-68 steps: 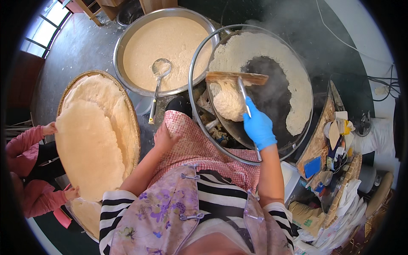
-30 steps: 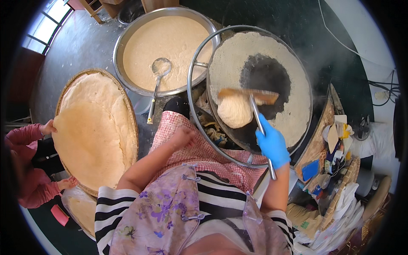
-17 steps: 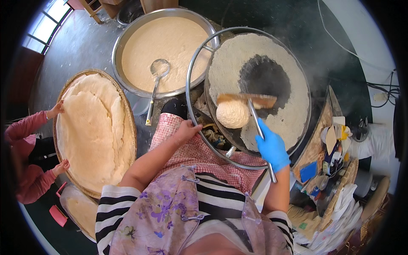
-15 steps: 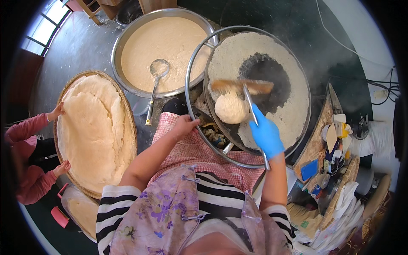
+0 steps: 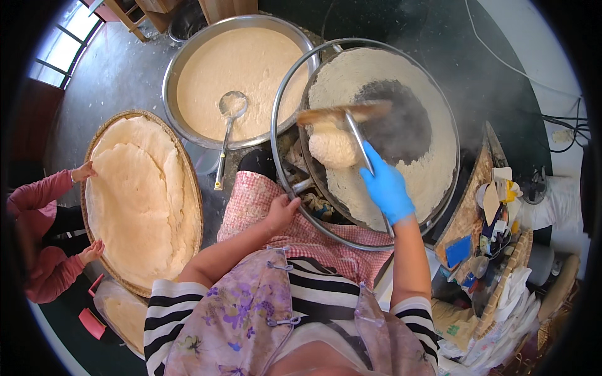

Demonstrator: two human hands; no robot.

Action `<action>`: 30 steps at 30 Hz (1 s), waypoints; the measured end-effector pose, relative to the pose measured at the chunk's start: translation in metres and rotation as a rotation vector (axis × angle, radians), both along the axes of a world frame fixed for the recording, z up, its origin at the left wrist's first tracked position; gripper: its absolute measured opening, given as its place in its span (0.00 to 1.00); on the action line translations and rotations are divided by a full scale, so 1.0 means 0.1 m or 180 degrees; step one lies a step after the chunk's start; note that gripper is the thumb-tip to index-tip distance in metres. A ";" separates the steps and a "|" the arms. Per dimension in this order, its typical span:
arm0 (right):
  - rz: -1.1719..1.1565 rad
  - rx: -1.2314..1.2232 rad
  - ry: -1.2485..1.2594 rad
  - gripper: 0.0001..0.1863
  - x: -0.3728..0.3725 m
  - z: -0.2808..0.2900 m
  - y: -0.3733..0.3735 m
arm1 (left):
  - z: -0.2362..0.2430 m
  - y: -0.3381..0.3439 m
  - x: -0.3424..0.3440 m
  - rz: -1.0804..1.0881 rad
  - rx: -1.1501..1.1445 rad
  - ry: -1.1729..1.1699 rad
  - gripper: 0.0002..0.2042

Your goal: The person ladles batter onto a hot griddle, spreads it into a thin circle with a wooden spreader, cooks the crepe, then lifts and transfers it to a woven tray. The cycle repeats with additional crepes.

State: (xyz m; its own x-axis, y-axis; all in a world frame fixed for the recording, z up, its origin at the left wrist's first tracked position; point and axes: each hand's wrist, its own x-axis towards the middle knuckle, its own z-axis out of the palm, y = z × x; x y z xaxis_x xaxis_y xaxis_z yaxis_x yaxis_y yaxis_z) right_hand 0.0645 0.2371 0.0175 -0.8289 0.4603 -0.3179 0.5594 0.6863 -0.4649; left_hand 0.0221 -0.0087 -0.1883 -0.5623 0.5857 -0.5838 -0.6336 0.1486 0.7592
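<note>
Here my right hand (image 5: 387, 190), in a blue glove, has its grip wrapped tight around the thin metal handle of a flat wooden spreader (image 5: 343, 114). The spreader's blade lies across the big round griddle (image 5: 439, 150), and a lump of batter (image 5: 333, 146) sits just below the blade, near the griddle's left side. Pale batter already coats most of the griddle in a wide ring, leaving a dark bare patch (image 5: 401, 122) near the middle, just right of the blade. Steam drifts above it.

My left hand (image 5: 282, 212) is bare, fingers curled and resting on the metal hoop (image 5: 274, 150) that rings the griddle, at its lower left edge over my red checked apron (image 5: 263, 200).

To the left of the griddle stands a wide steel basin (image 5: 182, 56) full of creamy batter, with a metal ladle (image 5: 227, 131) leaning over its near rim. Further left, a round woven tray (image 5: 195, 188) carries a stack of thin pale sheets. Another person in pink sleeves has both hands (image 5: 84, 172) at the tray's left edge. At my right lies a clutter of cloths and small packets (image 5: 495, 250).
</note>
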 end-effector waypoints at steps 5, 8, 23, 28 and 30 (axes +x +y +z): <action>0.0746 -0.0077 0.0463 0.26 -0.51 -0.29 0.47 | 0.01 -0.01 -0.70 -0.0530 -0.0409 0.0526 0.09; 0.0741 -0.0218 0.0282 0.24 -0.64 -0.21 0.95 | 0.07 0.04 -1.15 -0.0605 -0.0428 0.0551 0.09; -0.0325 -0.0564 0.0156 0.23 -0.20 0.09 1.72 | 0.28 -0.27 -1.16 0.0363 -0.0573 -0.0308 0.13; -0.0555 0.0517 0.0245 0.23 -0.24 -0.20 1.23 | 0.28 -0.14 -1.22 0.0176 -0.0770 0.0049 0.08; -0.0723 0.0372 0.0310 0.23 0.01 -0.14 1.10 | 0.32 -0.19 -1.15 0.0300 -0.0775 0.0024 0.09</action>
